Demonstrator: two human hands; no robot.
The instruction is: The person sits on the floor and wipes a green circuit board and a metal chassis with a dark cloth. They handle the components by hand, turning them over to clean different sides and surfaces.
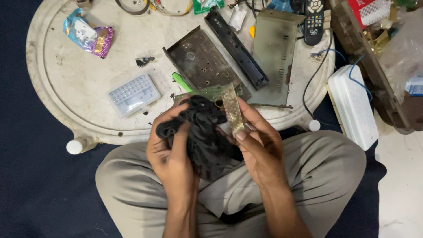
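Over my lap, my left hand is closed on a bunched black cloth. The cloth presses against a green circuit board that carries a dull metal strip along one side. My right hand grips that board by the strip, thumb on its lower end. Both hands hover just in front of the near rim of a round white table.
On the table lie an open dark metal case bottom, a black front panel bar, a grey case lid, a clear screwdriver-bit box, a green tool handle, a remote control and a foil packet. A white box sits right.
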